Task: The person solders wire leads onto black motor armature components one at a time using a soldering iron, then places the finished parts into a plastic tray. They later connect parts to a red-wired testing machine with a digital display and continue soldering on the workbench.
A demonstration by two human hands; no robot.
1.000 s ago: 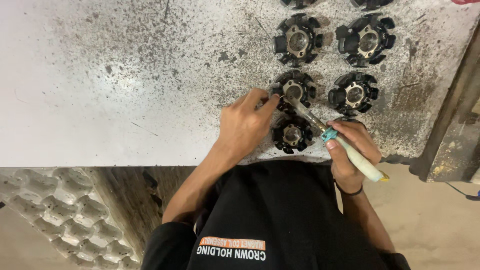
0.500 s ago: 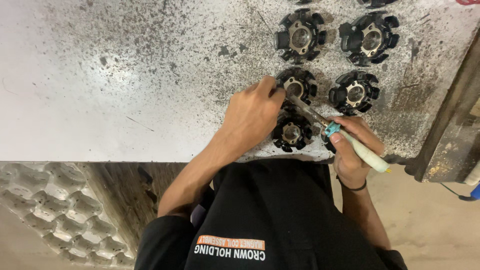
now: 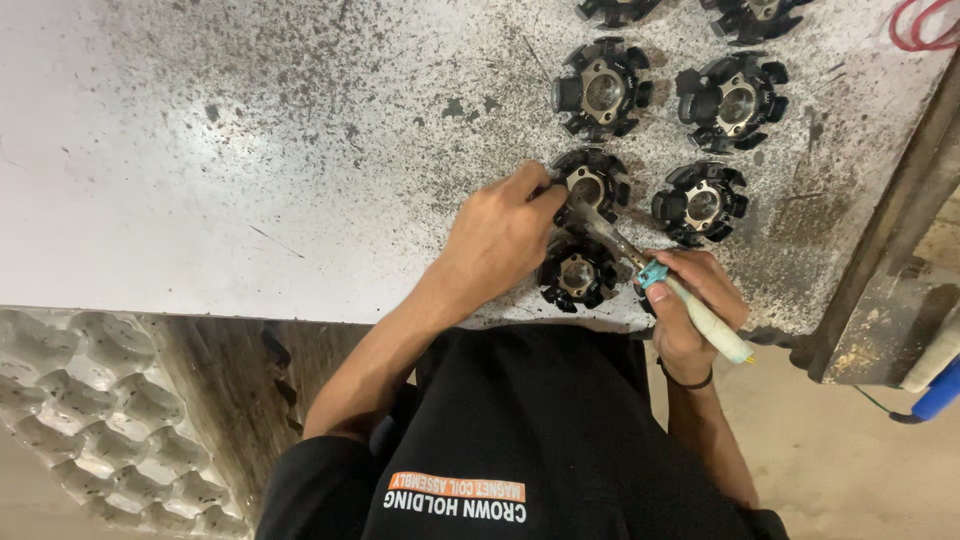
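- The black star-shaped coil core [image 3: 592,185] is lying on the speckled metal table [image 3: 250,150], just ahead of both hands.
- The left hand [image 3: 500,235] is nearer, its fingers closing on the core's near-left rim.
- The right hand [image 3: 695,310] is gripping a soldering iron [image 3: 665,280], whose long axis is slanting up-left, tip at the core.
- Similar cores [image 3: 700,200] are sitting around it.

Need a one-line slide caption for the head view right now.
Left hand steadies a black stator core while the right hand applies a soldering iron on a speckled metal table.
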